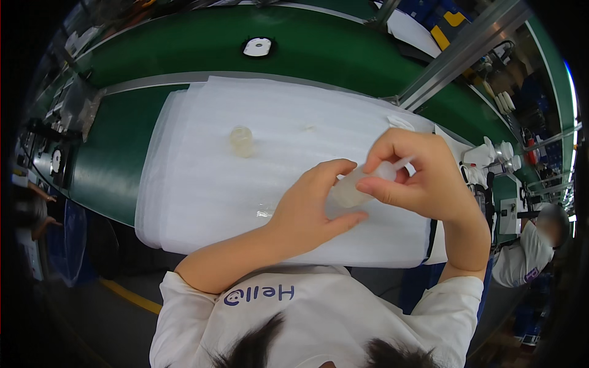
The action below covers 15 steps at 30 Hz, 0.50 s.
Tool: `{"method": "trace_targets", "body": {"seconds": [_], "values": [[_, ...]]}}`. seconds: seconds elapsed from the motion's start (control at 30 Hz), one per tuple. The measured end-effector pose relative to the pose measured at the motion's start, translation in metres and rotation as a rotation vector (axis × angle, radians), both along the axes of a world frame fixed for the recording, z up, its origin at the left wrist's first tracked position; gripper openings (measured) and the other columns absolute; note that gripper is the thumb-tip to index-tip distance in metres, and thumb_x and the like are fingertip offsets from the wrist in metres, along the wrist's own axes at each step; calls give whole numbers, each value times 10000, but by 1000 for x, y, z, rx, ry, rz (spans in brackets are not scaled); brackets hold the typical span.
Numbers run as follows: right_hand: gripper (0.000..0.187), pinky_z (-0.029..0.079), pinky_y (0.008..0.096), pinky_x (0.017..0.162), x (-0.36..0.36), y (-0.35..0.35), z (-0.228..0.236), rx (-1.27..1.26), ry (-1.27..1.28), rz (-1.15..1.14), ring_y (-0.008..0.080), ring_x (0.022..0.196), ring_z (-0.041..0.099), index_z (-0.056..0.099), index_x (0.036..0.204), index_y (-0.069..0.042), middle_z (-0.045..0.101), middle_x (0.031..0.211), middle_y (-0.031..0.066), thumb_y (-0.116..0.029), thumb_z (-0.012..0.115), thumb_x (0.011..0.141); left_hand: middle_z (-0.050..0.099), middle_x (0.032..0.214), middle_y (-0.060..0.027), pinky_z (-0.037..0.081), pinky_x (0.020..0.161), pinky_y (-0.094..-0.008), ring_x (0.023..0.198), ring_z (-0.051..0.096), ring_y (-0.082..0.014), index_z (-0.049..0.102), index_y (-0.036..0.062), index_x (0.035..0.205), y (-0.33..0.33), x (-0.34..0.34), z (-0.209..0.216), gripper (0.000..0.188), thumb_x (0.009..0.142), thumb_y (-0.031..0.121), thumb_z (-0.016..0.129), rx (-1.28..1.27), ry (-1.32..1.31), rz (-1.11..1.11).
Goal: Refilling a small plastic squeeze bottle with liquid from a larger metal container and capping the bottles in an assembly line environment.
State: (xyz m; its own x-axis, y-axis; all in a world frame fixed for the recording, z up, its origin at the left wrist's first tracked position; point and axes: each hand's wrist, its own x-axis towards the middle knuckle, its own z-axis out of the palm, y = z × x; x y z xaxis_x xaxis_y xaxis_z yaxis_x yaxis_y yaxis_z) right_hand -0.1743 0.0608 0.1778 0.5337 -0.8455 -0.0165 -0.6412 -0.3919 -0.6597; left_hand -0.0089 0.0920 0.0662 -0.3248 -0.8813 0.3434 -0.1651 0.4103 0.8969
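One small translucent plastic bottle (351,189) is held in the air between two hands, above the near right part of a white foam sheet (202,184). The bottle is pale and cloudy, tilted, with its rounded body toward the left hand and its narrower end toward the right hand. A thin white stick-like piece (405,162) is seen jutting from between the fingers of the right hand; what it is cannot be told.

The left hand (307,211) is curved around the bottle from below and the left, thumb under it and fingers over its top. The right hand (420,178) is closed on the bottle's upper end from the right, fingertips pinched together on it.

A second small clear container (242,140), one only, stands by itself on the foam sheet, well apart from the hands, toward the far left. The sheet is spread over a green worktable (116,159). One round white disc (257,46) lies on the green surface beyond the sheet. Several white bottles (497,156) are grouped at the right edge. Another person in a white shirt (521,257) is seen at the far right.
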Motion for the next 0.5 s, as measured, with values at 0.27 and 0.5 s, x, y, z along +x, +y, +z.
{"method": "trace_targets", "body": {"seconds": [0.27,0.5], "values": [[174,336,216,481,-85,-23,-25,-441,212,-502,81,512,414,585,767,-50,467,583,13,-187,688,733,459,935,-77,379,662,-254,769,436,-169,438,61,983,-17,71,-39,508,593,51,764,-411,-251,483],[293,443,383,643,-231,-77,-80,-372,584,-992,311,752,609,599,863,-98,623,763,150,-370,614,756,487,1062,-90,394,737,-270,883,472,-185,430,34,1133,-53,110,-47,633,603,106,769,51,-272,498]]}}
